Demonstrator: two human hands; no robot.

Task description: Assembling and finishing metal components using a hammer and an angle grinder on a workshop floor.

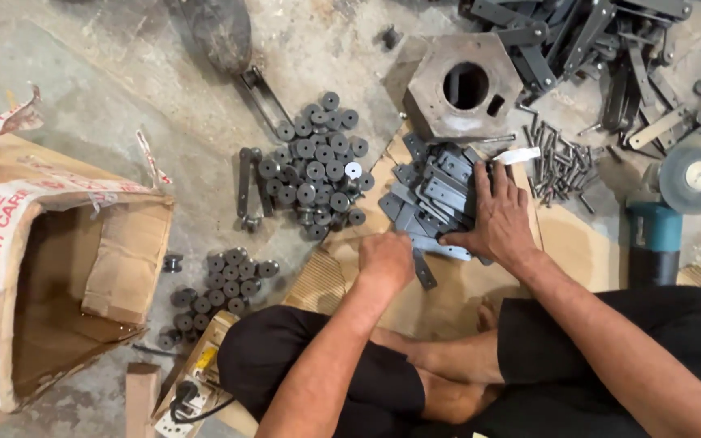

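The concrete floor (123,105) carries everything here, and the person sits cross-legged at its near edge, black-clad knees to either side. Largest on it is the open cardboard box (50,268) at the left edge, flaps up and taped in red and white. Next comes the flattened cardboard sheet (565,243) spread before the person's legs, reaching toward the far middle of the floor. At the sheet's far edge stands a hexagonal steel block (456,85) with a round hole in its top face. In the far right corner lies a heap of dark metal brackets (578,36). By the right edge rests an angle grinder (675,203), its teal body pointing to the near side and its grey disc facing up.

On the cardboard sheet, just near of the hexagonal block, is a pile of flat grey metal plates (436,191). The right hand (496,219) lies spread, palm down, on the right side of this pile, fingers pressing the plates. The left hand (384,261) is curled into a loose fist at the pile's near left edge, touching a plate; whether it truly grips one I cannot tell.

Left of the pile sits a cluster of small dark round rollers (318,158), and a second, smaller cluster (221,284) lies beside the box. Loose bolts (557,158) are scattered right of the pile.
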